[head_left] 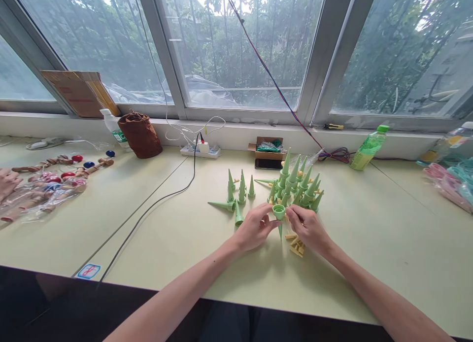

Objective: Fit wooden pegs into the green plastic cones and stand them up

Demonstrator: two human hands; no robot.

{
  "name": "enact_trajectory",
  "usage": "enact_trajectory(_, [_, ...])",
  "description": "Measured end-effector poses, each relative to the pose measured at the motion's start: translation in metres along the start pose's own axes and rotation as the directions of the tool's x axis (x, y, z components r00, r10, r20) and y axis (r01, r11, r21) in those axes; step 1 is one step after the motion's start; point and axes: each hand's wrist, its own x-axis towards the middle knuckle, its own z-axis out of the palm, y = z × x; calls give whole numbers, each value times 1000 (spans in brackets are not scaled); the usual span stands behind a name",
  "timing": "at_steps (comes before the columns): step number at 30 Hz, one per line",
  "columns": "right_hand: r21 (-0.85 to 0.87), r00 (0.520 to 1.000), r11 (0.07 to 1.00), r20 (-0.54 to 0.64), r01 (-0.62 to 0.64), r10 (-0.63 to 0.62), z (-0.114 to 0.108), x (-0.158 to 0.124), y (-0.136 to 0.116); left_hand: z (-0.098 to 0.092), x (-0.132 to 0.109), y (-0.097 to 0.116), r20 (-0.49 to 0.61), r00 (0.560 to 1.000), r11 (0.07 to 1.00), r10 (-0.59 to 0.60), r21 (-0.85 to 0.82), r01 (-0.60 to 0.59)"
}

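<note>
Green cone [279, 215] between left hand [253, 229] and right hand [309, 227]

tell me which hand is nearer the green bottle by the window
Right. The right hand sits below and left of the green bottle; the left hand lies farther left, beyond the green cone both hold.

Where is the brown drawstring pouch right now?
In the head view, the brown pouch stands far left on the table against the window ledge, beside a clear bottle and left of the white power strip.
</note>
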Motion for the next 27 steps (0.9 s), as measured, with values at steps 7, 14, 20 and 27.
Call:
enact_trajectory(7, [109,997,993,-65,-35,42,4,-2,0,1,3,4,-89,995,999,-35,-10,34])
enact_trajectory(14, [137,988,990,-152,36,-15,2,-2,0,-3,6,8,51,946,885,-319,-342,316])
enact_trajectory(20, [-15,988,993,-91,121,-122,0,-1,-6,-2,5,4,225,902,719,-369,-546,431])
enact_trajectory(27, [-71,989,990,-77,123,-129,2,-2,-6,-3,3,2,271,902,716,-336,-549,431])
